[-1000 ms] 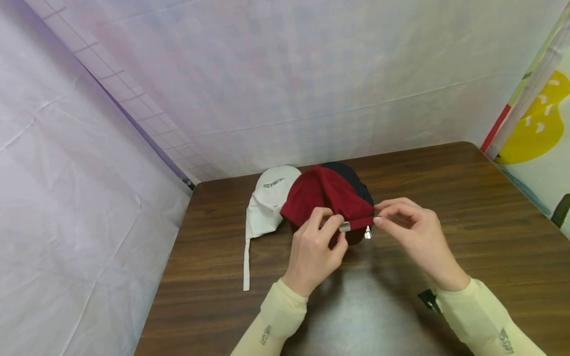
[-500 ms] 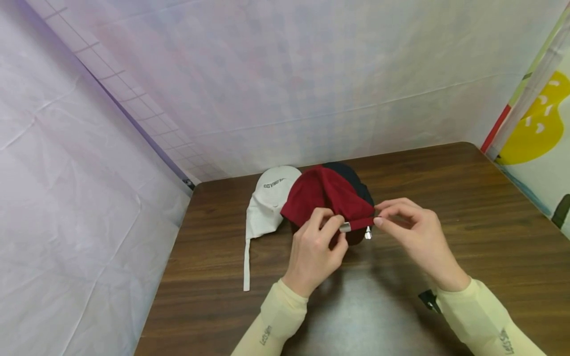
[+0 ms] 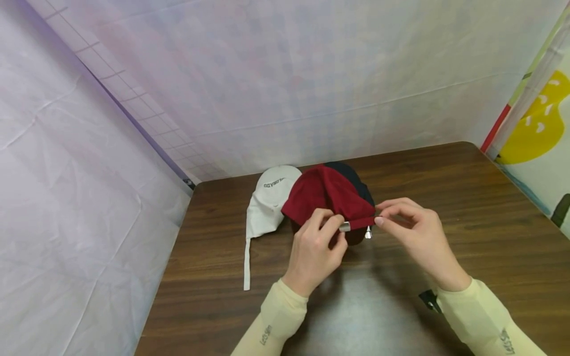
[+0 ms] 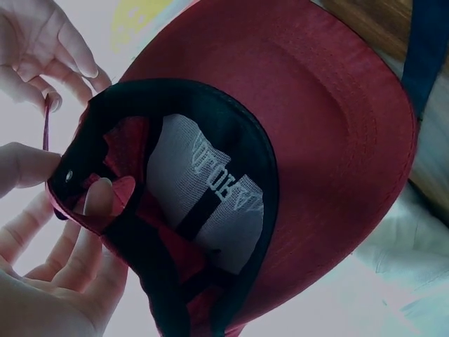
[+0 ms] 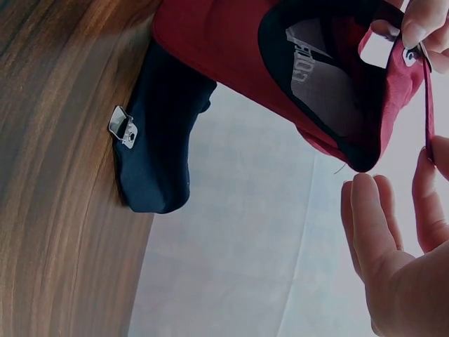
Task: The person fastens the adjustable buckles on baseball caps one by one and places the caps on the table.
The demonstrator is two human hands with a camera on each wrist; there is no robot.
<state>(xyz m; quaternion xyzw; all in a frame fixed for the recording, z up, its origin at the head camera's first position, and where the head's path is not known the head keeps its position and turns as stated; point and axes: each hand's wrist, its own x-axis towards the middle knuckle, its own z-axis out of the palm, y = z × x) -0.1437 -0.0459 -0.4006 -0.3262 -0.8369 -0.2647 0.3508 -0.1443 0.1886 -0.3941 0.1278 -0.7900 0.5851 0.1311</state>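
Note:
A dark red cap (image 3: 320, 190) is held above the table, its black-banded inside (image 4: 210, 189) and brim (image 4: 344, 147) visible in the left wrist view. My left hand (image 3: 314, 254) grips the cap's back edge beside the metal buckle (image 3: 345, 227), thumb and fingers on either side of the fabric. Between thumb and forefinger, my right hand (image 3: 418, 240) pinches the end of the red strap (image 3: 361, 223), which is stretched out from the buckle. The other right fingers are raised away from the cap.
A white cap (image 3: 263, 210) lies on the wooden table (image 3: 213, 257), its long strap (image 3: 247, 264) trailing toward me. A navy cap (image 3: 345, 174) with a metal clasp (image 5: 123, 128) lies partly behind the red one. A white curtain (image 3: 285, 89) hangs behind the table.

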